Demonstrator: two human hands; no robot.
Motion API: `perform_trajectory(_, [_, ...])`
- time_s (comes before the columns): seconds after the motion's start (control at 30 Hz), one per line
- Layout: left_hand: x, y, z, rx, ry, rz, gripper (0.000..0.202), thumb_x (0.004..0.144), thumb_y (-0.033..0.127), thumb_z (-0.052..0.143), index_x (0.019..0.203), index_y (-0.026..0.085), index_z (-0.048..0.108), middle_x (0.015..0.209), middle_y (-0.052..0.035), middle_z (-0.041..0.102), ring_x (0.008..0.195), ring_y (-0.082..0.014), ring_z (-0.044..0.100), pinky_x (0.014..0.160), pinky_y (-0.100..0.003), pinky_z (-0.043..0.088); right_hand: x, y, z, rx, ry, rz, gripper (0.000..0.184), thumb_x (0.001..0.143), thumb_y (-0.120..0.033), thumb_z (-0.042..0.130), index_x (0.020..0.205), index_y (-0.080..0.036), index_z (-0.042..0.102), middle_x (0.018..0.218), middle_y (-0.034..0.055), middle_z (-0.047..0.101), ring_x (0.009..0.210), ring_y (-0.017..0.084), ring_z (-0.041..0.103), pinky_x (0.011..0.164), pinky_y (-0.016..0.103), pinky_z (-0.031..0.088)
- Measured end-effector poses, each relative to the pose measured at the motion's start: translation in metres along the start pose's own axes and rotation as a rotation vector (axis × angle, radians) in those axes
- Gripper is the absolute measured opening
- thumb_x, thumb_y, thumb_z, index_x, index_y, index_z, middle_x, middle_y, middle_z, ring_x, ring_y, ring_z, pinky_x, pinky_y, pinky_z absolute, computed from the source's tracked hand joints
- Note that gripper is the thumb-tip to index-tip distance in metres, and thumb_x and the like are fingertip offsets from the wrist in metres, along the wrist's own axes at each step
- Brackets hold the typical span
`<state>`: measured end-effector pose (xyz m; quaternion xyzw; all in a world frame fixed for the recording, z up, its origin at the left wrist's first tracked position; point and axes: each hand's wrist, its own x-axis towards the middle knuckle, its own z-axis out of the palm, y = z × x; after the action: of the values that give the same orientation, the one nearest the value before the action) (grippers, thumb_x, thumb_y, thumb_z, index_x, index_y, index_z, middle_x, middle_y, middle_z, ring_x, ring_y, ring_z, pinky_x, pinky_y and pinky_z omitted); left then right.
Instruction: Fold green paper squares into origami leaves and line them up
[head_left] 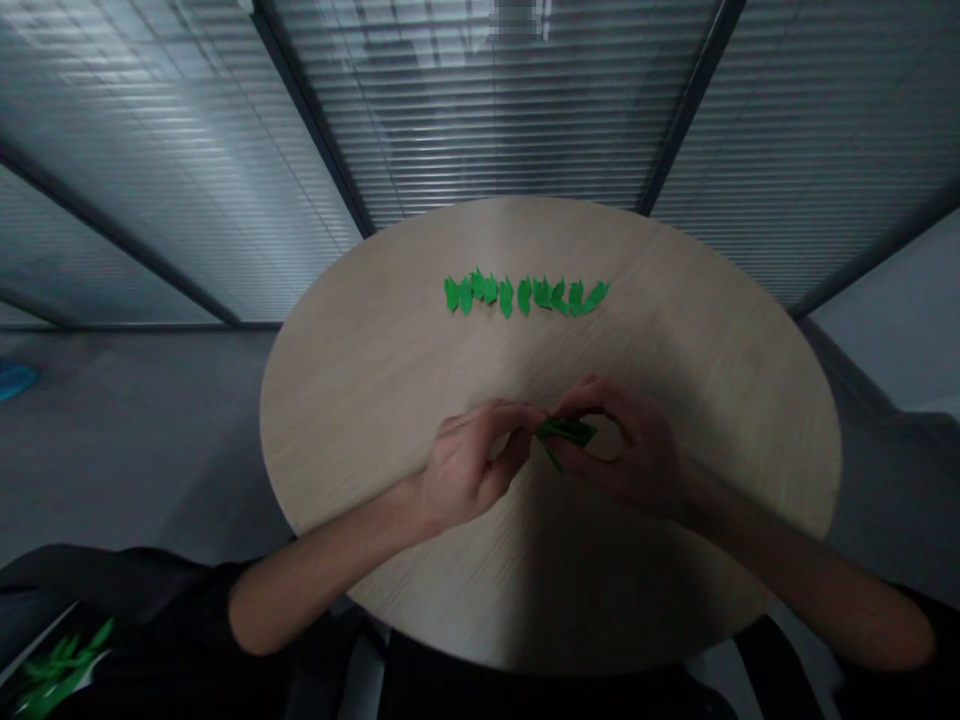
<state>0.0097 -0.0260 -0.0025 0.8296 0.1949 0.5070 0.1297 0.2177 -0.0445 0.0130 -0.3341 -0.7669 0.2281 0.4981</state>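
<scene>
Both hands meet above the near middle of the round wooden table [390, 400]. Between them is a small dark green folded piece [574, 431], which looks like paper; a narrow pointed bit of it hangs down. My left hand [480, 455] is closed in a pinch at its left end. The thumb and fingers of my right hand [630, 445] curve around the same piece and grip it. Further back on the table, several bright green folded pieces [525, 295] with pointed ends lie in an uneven row, some touching or overlapping.
At the lower left, beside my dark sleeve, more green pieces [64, 665] sit in or on something pale-edged. Glass panels with blinds [495, 120] stand behind the table. A blue object [15, 380] lies on the grey floor at far left.
</scene>
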Motion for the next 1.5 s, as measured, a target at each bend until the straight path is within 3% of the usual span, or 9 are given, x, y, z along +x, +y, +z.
perform_trajectory(0.33, [0.0, -0.005, -0.003, 0.129, -0.035, 0.114, 0.026, 0.093, 0.004, 0.052, 0.115, 0.016, 0.058, 0.094, -0.0101, 0.077, 0.082, -0.018, 0.077, 0.063, -0.026, 0.063, -0.001, 0.003, -0.002, -0.047, -0.019, -0.036, 0.012, 0.086, -0.013, 0.074, 0.089, -0.021, 0.066, 0.081, -0.0002, 0.063, 0.069, 0.013, 0.062, 0.062, 0.026, 0.051])
perform_trajectory(0.6, [0.001, -0.003, -0.001, 0.053, -0.002, 0.022, 0.026, 0.093, 0.002, 0.051, 0.113, 0.018, 0.057, 0.093, -0.0077, 0.076, 0.082, -0.0164, 0.076, 0.066, -0.026, 0.063, -0.002, 0.005, -0.001, 0.01, -0.017, 0.034, 0.014, 0.089, -0.018, 0.076, 0.084, -0.022, 0.064, 0.081, 0.0002, 0.065, 0.07, 0.014, 0.064, 0.064, 0.027, 0.052])
perform_trajectory(1.03, [0.002, -0.001, 0.0, 0.073, 0.043, -0.062, 0.018, 0.099, 0.007, 0.052, 0.111, 0.02, 0.056, 0.087, -0.0057, 0.075, 0.073, -0.0154, 0.074, 0.063, -0.026, 0.061, 0.001, 0.007, -0.004, -0.019, -0.044, -0.016, 0.007, 0.095, -0.019, 0.072, 0.091, -0.021, 0.066, 0.084, 0.0007, 0.065, 0.073, 0.013, 0.064, 0.065, 0.026, 0.052])
perform_trajectory(1.5, [-0.004, -0.003, 0.003, 0.025, 0.052, -0.216, 0.01, 0.101, 0.013, 0.054, 0.109, 0.019, 0.058, 0.088, -0.0048, 0.073, 0.071, -0.0138, 0.071, 0.061, -0.024, 0.059, -0.001, 0.013, -0.004, -0.04, -0.049, 0.04, 0.006, 0.098, -0.023, 0.068, 0.092, -0.022, 0.067, 0.086, 0.0012, 0.069, 0.077, 0.015, 0.066, 0.07, 0.029, 0.053])
